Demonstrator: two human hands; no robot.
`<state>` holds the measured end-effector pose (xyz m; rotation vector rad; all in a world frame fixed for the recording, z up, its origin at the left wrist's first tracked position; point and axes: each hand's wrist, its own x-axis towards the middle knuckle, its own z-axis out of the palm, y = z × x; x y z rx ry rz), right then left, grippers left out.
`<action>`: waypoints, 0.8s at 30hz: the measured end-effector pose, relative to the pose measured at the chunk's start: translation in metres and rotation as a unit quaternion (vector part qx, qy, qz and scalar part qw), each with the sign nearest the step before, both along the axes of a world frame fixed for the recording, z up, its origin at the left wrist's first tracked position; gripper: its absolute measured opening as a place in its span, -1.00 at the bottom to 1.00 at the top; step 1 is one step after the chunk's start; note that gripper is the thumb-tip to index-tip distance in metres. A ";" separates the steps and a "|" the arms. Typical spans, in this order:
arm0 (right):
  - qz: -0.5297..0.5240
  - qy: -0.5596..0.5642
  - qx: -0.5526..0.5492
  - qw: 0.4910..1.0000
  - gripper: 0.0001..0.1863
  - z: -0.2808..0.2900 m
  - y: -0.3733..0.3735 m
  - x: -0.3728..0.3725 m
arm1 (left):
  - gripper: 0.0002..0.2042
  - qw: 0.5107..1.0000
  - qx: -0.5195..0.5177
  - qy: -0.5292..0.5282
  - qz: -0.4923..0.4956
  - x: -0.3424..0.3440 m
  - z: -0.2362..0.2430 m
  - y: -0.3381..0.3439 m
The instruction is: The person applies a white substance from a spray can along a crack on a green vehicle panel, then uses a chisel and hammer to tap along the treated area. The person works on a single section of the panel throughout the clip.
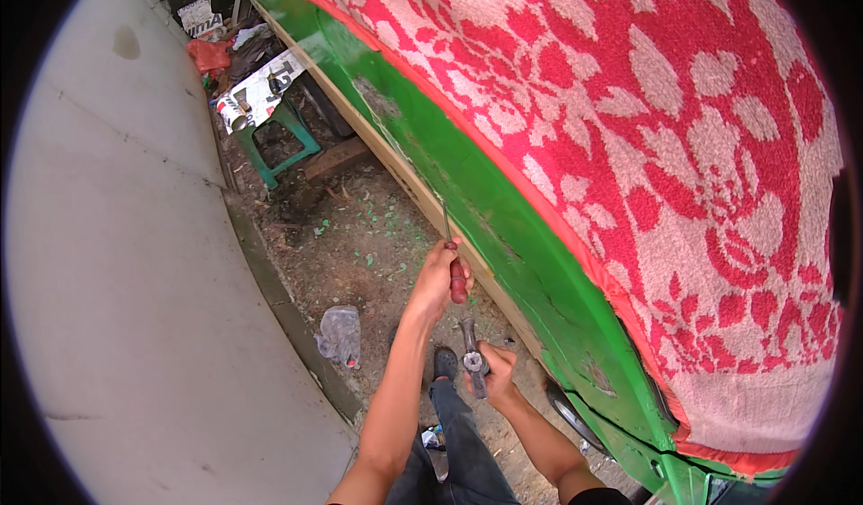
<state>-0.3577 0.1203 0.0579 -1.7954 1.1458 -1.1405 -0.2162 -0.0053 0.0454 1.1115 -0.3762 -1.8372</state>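
Observation:
My left hand (434,282) is closed round a screwdriver (458,282) with a red handle. Its thin metal shaft points away from me, and the tip appears to meet the lower edge of the green vehicle panel (476,208), just above a wooden plank (404,170). Whether the tip touches the panel, I cannot tell. In my right hand (497,372) is a hammer (474,361), its metal head seen from above, close behind the screwdriver's handle end and apart from it. The hammer's handle is mostly hidden under the head and my fingers.
A red and white patterned towel (683,146) covers the upper vehicle. A pale wall (135,235) runs along the left. Beyond my hands stands a green stool (292,137) with a printed sheet (261,92) on top. A plastic bag (339,334) and green chips lie on the ground.

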 end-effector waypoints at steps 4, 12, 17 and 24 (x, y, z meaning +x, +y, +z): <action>0.023 0.014 -0.029 0.999 -0.74 0.003 -0.005 0.001 | -0.63 1.000 0.010 -0.001 0.008 0.001 0.003 -0.006; 0.090 0.003 -0.092 0.992 -0.74 -0.006 -0.021 0.002 | -0.60 1.000 -0.007 0.013 -0.001 0.008 -0.007 -0.005; 0.048 0.039 -0.083 0.995 -0.75 -0.006 -0.023 0.004 | -0.61 1.000 -0.021 -0.010 0.001 0.010 -0.010 -0.009; -0.012 0.101 0.037 0.994 -0.72 -0.019 -0.016 0.002 | -0.61 0.999 -0.017 -0.031 0.014 0.005 -0.019 -0.016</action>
